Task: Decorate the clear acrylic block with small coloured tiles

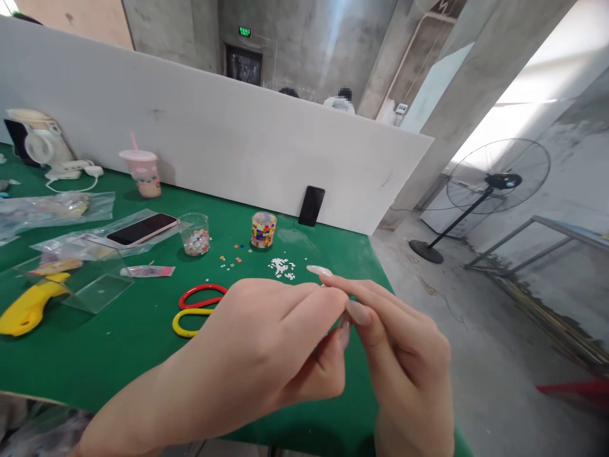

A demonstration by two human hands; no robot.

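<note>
My left hand [266,343] is closed, its fingers bent in a pinch above the green table [143,355]. Against its fingertips, my right hand [409,355] pinches with thumb and forefinger. Whatever lies between the fingers is hidden or too small to name. Just beyond the hands is a small heap of white bits [282,268]. Behind it stands a clear cup covered with colourful mosaic pieces [263,230]. A clear plastic cup [195,235] holds many small pale pieces. Scissors with red and yellow handles [190,322] lie partly under my left forearm.
A yellow tool [31,308] and a clear acrylic box [102,289] lie at the left. Farther back are a pink-edged phone [143,230], a pink tumbler [145,174] and a white fan [42,147]. A black phone [312,205] leans on the white partition [228,146].
</note>
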